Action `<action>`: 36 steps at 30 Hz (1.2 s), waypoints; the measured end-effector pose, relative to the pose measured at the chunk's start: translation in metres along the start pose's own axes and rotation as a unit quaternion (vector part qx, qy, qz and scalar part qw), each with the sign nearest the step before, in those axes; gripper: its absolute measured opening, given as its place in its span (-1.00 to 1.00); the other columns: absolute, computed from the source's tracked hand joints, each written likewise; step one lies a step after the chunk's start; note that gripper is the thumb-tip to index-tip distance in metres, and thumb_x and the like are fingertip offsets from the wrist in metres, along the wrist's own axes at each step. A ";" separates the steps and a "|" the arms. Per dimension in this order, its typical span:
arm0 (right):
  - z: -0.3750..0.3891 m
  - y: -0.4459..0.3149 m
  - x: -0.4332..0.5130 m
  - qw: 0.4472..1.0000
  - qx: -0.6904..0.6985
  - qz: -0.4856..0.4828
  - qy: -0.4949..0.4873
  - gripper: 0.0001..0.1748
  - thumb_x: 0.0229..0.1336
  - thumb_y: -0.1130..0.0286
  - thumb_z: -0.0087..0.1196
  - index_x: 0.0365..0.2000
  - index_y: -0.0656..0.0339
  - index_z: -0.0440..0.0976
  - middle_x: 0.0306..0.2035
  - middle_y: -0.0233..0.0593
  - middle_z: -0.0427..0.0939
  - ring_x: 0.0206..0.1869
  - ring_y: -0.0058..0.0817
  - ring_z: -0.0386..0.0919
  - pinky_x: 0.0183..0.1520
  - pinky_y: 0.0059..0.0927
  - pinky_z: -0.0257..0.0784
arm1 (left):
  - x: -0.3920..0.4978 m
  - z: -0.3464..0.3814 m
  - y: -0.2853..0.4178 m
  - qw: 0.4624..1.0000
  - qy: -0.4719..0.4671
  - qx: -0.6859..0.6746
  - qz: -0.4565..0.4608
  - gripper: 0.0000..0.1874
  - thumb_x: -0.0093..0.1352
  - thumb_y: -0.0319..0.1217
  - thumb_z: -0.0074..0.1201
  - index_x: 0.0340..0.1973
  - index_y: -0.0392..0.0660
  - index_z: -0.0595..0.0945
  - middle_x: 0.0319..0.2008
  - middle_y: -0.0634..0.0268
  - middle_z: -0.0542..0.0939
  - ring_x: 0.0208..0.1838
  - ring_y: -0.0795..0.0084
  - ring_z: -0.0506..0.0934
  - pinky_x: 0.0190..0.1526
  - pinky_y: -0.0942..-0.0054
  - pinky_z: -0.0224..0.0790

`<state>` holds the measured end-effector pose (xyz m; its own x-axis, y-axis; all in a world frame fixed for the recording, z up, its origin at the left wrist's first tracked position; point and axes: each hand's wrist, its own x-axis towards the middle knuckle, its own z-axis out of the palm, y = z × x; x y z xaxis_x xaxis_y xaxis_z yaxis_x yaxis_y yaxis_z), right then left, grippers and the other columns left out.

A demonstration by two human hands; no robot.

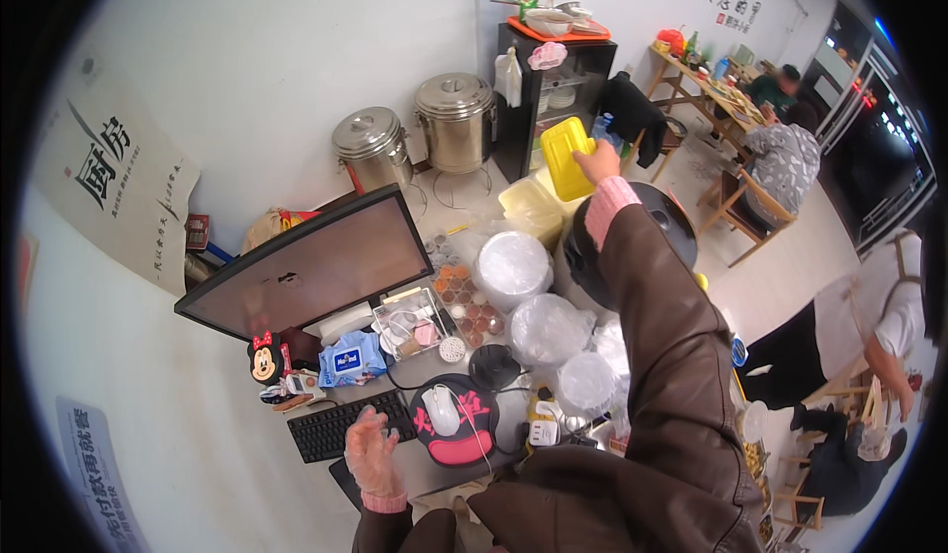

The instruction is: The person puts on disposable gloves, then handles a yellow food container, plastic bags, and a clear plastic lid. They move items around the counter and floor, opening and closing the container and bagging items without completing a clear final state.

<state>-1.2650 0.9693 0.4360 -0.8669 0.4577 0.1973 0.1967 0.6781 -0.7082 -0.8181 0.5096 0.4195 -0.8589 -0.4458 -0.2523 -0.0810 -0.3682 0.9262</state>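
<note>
My right hand (598, 162), reaching far forward, grips a yellow plastic lid (566, 154) by its right edge. The lid is tilted above a pale yellow plastic bin (530, 208), whose inside I can partly see. Below my right forearm is a large pot with a black lid (665, 216), partly covered by my sleeve. My left hand (375, 453) wears a clear plastic glove and hovers by the right end of a black keyboard (326, 425). Its fingers are loosely bent and apart, with nothing visible in them. A white mouse (441, 409) lies on a black and pink mouse pad (461, 451).
Plastic-wrapped stacks of containers (512, 270) stand beside small sauce cups (474, 308). A monitor (318, 264), a wire basket (416, 323) and a wipes pack (352, 359) crowd the desk. Steel pots (454, 123) and a black cabinet (552, 101) stand behind. People sit at a table (715, 94).
</note>
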 end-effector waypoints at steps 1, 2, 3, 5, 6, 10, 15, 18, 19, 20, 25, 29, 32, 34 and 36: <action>0.005 0.001 0.012 1.000 -0.019 -0.020 0.000 -0.33 -0.05 0.13 0.37 0.00 0.41 0.53 -0.04 0.11 0.64 0.03 -0.09 0.64 0.10 -0.22 0.49 | 0.003 -0.002 -0.003 1.000 0.022 -0.008 -0.015 -0.72 0.32 -0.62 0.06 -0.09 -0.07 0.56 0.25 0.17 0.42 0.14 0.34 0.49 -0.04 0.47 0.45; 0.011 0.005 0.024 0.999 -0.029 -0.032 -0.015 -0.33 -0.05 0.14 0.36 0.01 0.41 0.53 -0.04 0.12 0.64 0.03 -0.09 0.64 0.11 -0.23 0.49 | 0.005 -0.003 -0.006 0.999 0.033 0.011 -0.023 -0.77 0.35 -0.59 0.09 -0.11 -0.04 0.57 0.20 0.20 0.47 0.09 0.39 0.52 -0.10 0.44 0.47; 0.017 0.011 0.035 0.998 -0.036 -0.046 -0.035 -0.33 -0.04 0.15 0.36 0.02 0.41 0.53 -0.04 0.13 0.64 0.03 -0.09 0.63 0.11 -0.24 0.49 | 0.008 -0.004 -0.010 0.998 0.044 0.020 -0.027 -0.79 0.37 -0.57 0.10 -0.12 -0.03 0.57 0.18 0.21 0.49 0.07 0.40 0.53 -0.12 0.44 0.47; 0.032 0.032 0.052 0.978 -0.166 0.015 -0.129 -0.42 0.03 0.19 0.27 0.05 0.26 0.54 0.01 0.09 0.62 0.10 -0.04 0.59 0.16 -0.17 0.47 | 0.013 -0.004 -0.018 0.997 0.064 0.034 -0.037 -0.83 0.40 -0.53 0.12 -0.14 -0.01 0.57 0.14 0.24 0.53 0.03 0.43 0.55 -0.16 0.44 0.48; 0.043 0.045 0.058 0.959 -0.230 0.047 -0.158 -0.45 0.06 0.21 0.23 0.07 0.19 0.54 0.03 0.07 0.61 0.13 -0.01 0.57 0.18 -0.13 0.46 | 0.015 -0.003 -0.021 0.995 0.078 0.035 -0.045 -0.86 0.42 -0.50 0.14 -0.16 0.01 0.57 0.08 0.30 0.58 -0.02 0.46 0.58 -0.18 0.45 0.48; 0.080 0.090 0.060 0.912 -0.330 -0.068 -0.234 -0.60 0.29 0.24 -0.02 0.13 -0.17 0.52 0.23 -0.05 0.45 0.27 0.06 0.43 0.27 0.10 0.35 | 0.021 0.005 -0.031 0.994 0.077 0.045 -0.061 -0.87 0.44 -0.48 0.12 -0.13 0.02 0.57 0.08 0.32 0.59 -0.01 0.47 0.59 -0.18 0.48 0.47; 0.072 0.070 0.056 0.900 -0.381 -0.024 -0.212 -0.54 0.20 0.18 0.15 0.13 -0.20 0.50 0.29 -0.18 0.36 0.40 -0.09 0.28 0.36 0.39 0.07 | 0.022 0.018 -0.027 0.994 0.046 0.077 -0.054 -0.89 0.48 -0.44 0.09 -0.10 0.01 0.56 0.10 0.30 0.59 -0.01 0.50 0.59 -0.17 0.52 0.47; 0.025 0.031 0.051 0.903 -0.390 -0.045 -0.173 -0.36 0.08 0.09 0.24 0.21 -0.18 0.46 0.28 -0.08 0.36 0.35 0.10 0.30 0.32 0.34 0.21 | 0.025 0.022 -0.021 0.993 0.049 0.081 -0.064 -0.88 0.47 -0.47 0.09 -0.09 -0.03 0.56 0.08 0.30 0.59 0.02 0.50 0.59 -0.16 0.55 0.47; 0.003 0.015 0.050 0.898 -0.405 -0.064 -0.163 -0.36 0.06 0.04 0.25 0.19 -0.13 0.49 0.26 -0.12 0.41 0.32 0.04 0.35 0.31 0.24 0.27 | 0.025 0.023 -0.019 0.995 0.036 0.081 -0.049 -0.87 0.46 -0.48 0.09 -0.10 -0.06 0.55 0.03 0.30 0.59 -0.02 0.51 0.59 -0.18 0.56 0.46; -0.025 0.001 0.047 0.906 -0.378 -0.106 -0.157 -0.39 0.06 0.02 0.25 0.13 -0.05 0.54 0.17 -0.08 0.52 0.23 -0.03 0.45 0.25 0.14 0.36 | 0.026 0.024 -0.017 0.995 0.031 0.086 -0.037 -0.87 0.46 -0.50 0.09 -0.10 -0.08 0.55 -0.02 0.30 0.60 -0.06 0.52 0.59 -0.19 0.57 0.45; -0.171 -0.078 -0.015 0.912 -0.231 -0.303 -0.152 -0.54 0.28 0.22 0.15 0.09 0.28 0.52 0.06 -0.04 0.61 0.07 -0.18 0.60 0.11 -0.28 0.47 | 0.021 0.023 -0.009 0.999 -0.013 0.042 0.026 -0.87 0.42 -0.56 0.10 -0.14 -0.18 0.51 -0.35 0.36 0.52 -0.37 0.61 0.47 -0.29 0.58 0.40; -0.253 -0.120 -0.125 0.929 -0.104 -0.312 -0.173 -0.58 0.31 0.23 0.15 0.04 0.31 0.55 -0.07 -0.12 0.67 -0.03 -0.33 0.63 0.01 -0.34 0.52 | 0.009 0.013 0.003 0.999 -0.050 -0.020 0.008 -0.88 0.45 -0.57 0.05 -0.12 -0.16 0.50 -0.34 0.39 0.50 -0.32 0.63 0.47 -0.25 0.60 0.41; -0.282 -0.138 -0.225 0.939 -0.041 -0.293 -0.175 -0.64 0.32 0.31 0.16 0.03 0.31 0.56 -0.13 -0.20 0.68 -0.08 -0.47 0.63 -0.03 -0.38 0.52 | -0.003 0.000 0.016 0.992 -0.117 -0.049 0.013 -0.87 0.48 -0.46 0.07 -0.09 -0.12 0.50 -0.36 0.37 0.49 -0.36 0.54 0.47 -0.26 0.51 0.41; -0.292 -0.145 -0.307 0.947 0.028 -0.269 -0.174 -0.66 0.29 0.35 0.19 0.02 0.30 0.57 -0.11 -0.19 0.69 -0.07 -0.46 0.63 -0.02 -0.37 0.52 | -0.014 -0.009 0.024 0.984 -0.136 -0.108 -0.029 -0.86 0.50 -0.36 0.06 -0.09 -0.09 0.51 -0.28 0.36 0.51 -0.24 0.48 0.49 -0.17 0.42 0.41; -0.285 -0.153 -0.399 0.938 0.067 -0.300 -0.161 -0.64 0.22 0.40 0.24 0.01 0.28 0.57 -0.07 -0.15 0.67 -0.03 -0.40 0.63 0.01 -0.34 0.52 | -0.027 -0.017 0.029 0.972 -0.155 -0.165 -0.067 -0.76 0.52 -0.25 0.02 -0.02 -0.10 0.51 -0.15 0.31 0.55 -0.10 0.42 0.52 -0.06 0.34 0.42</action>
<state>-0.8184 0.8470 0.6593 -0.9010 -0.1943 0.3879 -0.4106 0.6704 -0.6180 -0.7891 0.4968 0.4486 -0.9671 -0.1276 -0.2202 -0.0794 -0.6708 0.7374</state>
